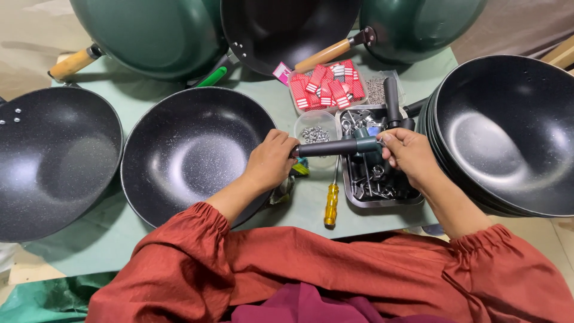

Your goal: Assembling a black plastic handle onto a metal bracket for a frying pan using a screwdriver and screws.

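1. Rust-red gathered sleeves (335,263), nearest my view, lead up to both hands at the table edge.
2. Left hand (270,160): clenched around the near end of a dark cylindrical pan handle (326,148), held level above the pale green table (299,212).
3. Right hand (409,154): fingers pinched at the handle's green metal end fitting (366,143), over a steel tray of screws and brackets (382,188).
4. Yellow-handled screwdriver (331,204): lying on the table below the handle, untouched.
5. Round clear tub of small nuts (315,128) and clear box of red-and-white tags (326,87): just beyond the hands.
6. Black speckled non-stick wok (194,152): beside my left hand; more woks all around.
7. Risk, as I judge it: small fittings could slip from the pinch into the cluttered tray.
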